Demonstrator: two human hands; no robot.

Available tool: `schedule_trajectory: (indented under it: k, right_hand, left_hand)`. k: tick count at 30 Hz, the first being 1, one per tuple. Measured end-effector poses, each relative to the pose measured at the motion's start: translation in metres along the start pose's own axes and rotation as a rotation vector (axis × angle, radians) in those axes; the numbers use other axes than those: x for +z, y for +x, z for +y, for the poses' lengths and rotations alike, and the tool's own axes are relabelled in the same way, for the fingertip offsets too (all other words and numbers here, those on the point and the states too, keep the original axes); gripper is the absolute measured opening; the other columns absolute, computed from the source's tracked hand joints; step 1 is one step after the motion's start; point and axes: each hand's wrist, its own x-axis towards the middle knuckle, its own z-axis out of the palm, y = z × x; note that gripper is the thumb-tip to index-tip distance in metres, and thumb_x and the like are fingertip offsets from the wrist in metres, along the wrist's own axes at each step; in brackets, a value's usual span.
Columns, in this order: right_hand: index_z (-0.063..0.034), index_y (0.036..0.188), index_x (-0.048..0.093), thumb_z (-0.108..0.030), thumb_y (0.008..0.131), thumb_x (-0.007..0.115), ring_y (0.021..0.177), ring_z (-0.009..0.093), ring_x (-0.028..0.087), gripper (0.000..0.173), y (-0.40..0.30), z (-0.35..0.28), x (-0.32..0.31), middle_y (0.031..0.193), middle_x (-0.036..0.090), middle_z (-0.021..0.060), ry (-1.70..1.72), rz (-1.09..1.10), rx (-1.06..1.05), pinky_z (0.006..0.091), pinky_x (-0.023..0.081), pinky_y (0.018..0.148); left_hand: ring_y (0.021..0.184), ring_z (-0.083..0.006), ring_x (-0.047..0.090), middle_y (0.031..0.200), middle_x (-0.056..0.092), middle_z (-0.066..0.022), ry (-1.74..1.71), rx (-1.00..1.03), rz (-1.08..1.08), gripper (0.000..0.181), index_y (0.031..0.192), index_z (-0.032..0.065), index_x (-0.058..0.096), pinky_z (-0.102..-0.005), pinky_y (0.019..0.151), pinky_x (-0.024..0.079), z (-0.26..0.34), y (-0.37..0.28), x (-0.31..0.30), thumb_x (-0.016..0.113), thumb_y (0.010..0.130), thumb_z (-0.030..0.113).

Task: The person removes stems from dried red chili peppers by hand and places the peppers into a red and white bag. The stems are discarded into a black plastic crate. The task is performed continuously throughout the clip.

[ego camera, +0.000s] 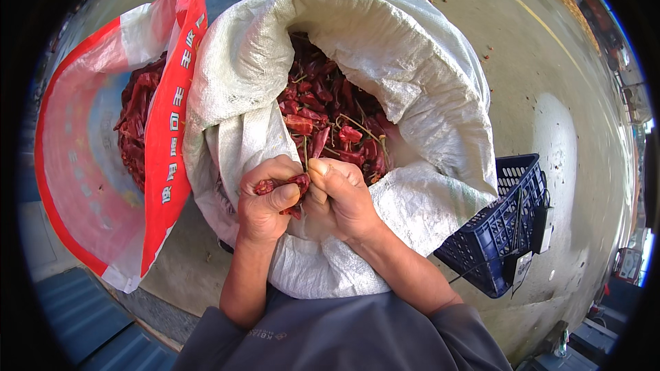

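Observation:
Several dried red chili peppers (295, 185) are gripped in my left hand (268, 201). Right beside it, the thumb and fingers of my right hand (337, 193) pinch at a thin stem (306, 152) that rises between the two hands. What lies under the right fingers is hidden. Both hands are over the near rim of a large white woven sack (428, 77), whose mouth is rolled outward. Inside it lies a heap of dried red chilies (330, 108), some with pale stalks.
To the left stands a red-edged printed plastic sack (175, 129) bearing writing, with darker dried chilies (139, 118) inside. A blue plastic crate (490, 237) is at right, with power strips (522, 268) and cables on its side. The concrete floor (515, 87) surrounds the sacks.

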Motion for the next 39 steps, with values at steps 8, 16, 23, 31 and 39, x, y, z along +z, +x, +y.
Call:
schedule_trajectory:
  k: [8,16,23,31,39]
  right_hand:
    - [-0.0100,0.068,0.058,-0.017,0.090,0.068,0.048,0.023,0.055,0.025,-0.002,-0.040,-0.005,0.055,0.053,0.0051,-1.484,-0.162,-0.715,0.0357,0.043,0.044]
    - [-0.0033,0.084,0.067,-0.021,0.087,0.080,0.059,0.017,0.064,0.022,-0.005,-0.107,0.040,0.076,0.069,0.0073,-1.130,0.050,-0.735,0.0294,0.046,0.050]
    - [-0.0017,0.095,0.067,-0.030,0.085,0.075,0.087,0.038,0.072,0.031,0.088,-0.069,-0.022,0.094,0.071,0.0191,-1.844,-0.009,-0.512,0.0485,0.057,0.071]
    - [-0.0034,0.103,0.069,-0.025,0.087,0.075,0.083,0.038,0.071,0.027,0.090,-0.035,-0.061,0.094,0.071,0.0194,-1.759,0.019,-0.406,0.0456,0.056,0.073]
    - [0.0020,0.108,0.068,-0.030,0.087,0.080,0.077,0.039,0.070,0.040,0.030,-0.056,-0.041,0.085,0.070,0.0241,-1.345,0.026,-0.171,0.0426,0.054,0.069]
  left_hand:
    - [0.074,-0.0137,0.057,0.083,0.064,-0.0040,0.608,-0.005,0.091,0.011,0.089,-0.0009,0.070,-0.0265,0.068,0.042,0.013,-0.014,0.002,0.079,0.087,0.007]
    - [0.067,-0.0001,0.047,0.078,0.060,0.0068,0.428,-0.259,0.449,0.011,0.093,0.0027,0.068,-0.0197,0.059,0.036,-0.021,-0.024,-0.037,0.078,0.089,0.006]
    - [0.071,-0.0039,0.054,0.080,0.061,0.0053,0.457,-0.252,0.375,0.032,0.094,0.0042,0.065,-0.0208,0.065,0.044,-0.017,-0.017,-0.020,0.091,0.077,0.012]
    - [0.063,-0.0049,0.050,0.079,0.064,-0.0005,0.472,-0.182,0.316,0.016,0.089,0.0022,0.063,-0.0212,0.058,0.039,-0.003,-0.014,-0.014,0.077,0.087,0.010]
    - [0.080,-0.0088,0.062,0.092,0.067,-0.0030,0.664,-0.141,0.417,0.039,0.124,-0.0030,0.067,-0.0242,0.073,0.051,0.017,0.013,0.012,0.076,0.088,0.009]
